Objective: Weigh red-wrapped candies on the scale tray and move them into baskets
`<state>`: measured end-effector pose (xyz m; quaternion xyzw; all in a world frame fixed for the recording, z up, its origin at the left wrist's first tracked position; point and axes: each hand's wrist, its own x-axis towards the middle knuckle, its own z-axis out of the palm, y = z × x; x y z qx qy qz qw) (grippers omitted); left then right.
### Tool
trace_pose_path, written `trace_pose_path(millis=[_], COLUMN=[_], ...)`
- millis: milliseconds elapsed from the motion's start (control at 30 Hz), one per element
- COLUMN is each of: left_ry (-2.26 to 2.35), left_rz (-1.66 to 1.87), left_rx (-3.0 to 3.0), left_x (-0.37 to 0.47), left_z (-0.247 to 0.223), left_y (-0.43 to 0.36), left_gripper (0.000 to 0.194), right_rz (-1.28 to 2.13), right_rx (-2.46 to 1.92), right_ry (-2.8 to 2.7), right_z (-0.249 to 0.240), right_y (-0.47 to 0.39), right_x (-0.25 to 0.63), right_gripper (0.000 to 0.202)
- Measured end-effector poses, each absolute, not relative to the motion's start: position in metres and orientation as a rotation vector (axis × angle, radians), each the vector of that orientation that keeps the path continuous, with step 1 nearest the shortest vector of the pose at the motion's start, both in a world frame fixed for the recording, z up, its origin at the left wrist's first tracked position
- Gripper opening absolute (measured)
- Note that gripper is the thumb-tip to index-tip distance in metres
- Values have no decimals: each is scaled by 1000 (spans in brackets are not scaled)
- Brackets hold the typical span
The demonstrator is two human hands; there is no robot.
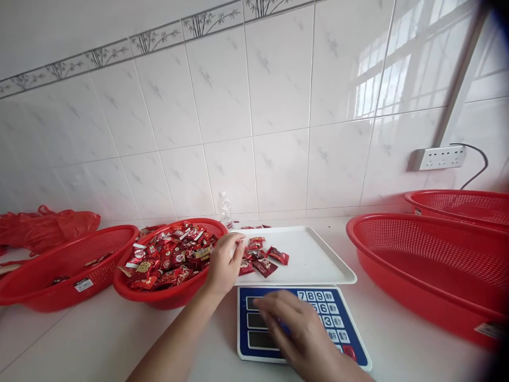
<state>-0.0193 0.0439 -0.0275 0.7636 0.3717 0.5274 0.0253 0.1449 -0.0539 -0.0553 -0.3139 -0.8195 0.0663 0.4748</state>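
My left hand is between the basket of wrapped sweets and the weighing tray, with its fingers curled in towards the thumb. Whatever they may hold cannot be made out. Beside its fingertips, several red sweet packets lie on the left part of the white tray. My right hand is over the blue panel of the digital scale, covering part of the displays and keys. Motion blurs its bent fingers. Close to my left wrist stands a red basket heaped with sweets in red and brown wrappers.
Another red basket with a few packets stands at far left, in front of red plastic bags. Two red baskets, one in front and one behind, stand right. A clear bottle and a power strip are by the tiled wall.
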Motion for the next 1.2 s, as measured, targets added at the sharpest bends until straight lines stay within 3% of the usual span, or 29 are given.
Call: trace_pose_path(millis=[133,400,533,733,900,1200], left_ry=[1082,864,892,932,892,907], left_rz=[1940,1926,1943,1994,1964,1944], left_rx=[2172,2290,2216,2131,2181,2189], left_x=[-35,-39,-44,-48,-45,-49], left_z=[-44,-58,-56,-55,-56,-57], left_y=[24,18,22,26,27,31], left_gripper=[21,23,24,23,23,22], right_rz=[97,281,-17,-483,-387,-182], right_rx=[-1123,-1315,-1466,-2070,-2185,-2134], right_ry=[-1888,-2119,-2025,-1729,-1731,-1807], right_z=[-40,-22,-19,-34,-47,-35], right_y=[-26,17,12,-26,-43,10], right_x=[164,172,208,308,329,284], right_gripper=[25,27,35,47,53,48])
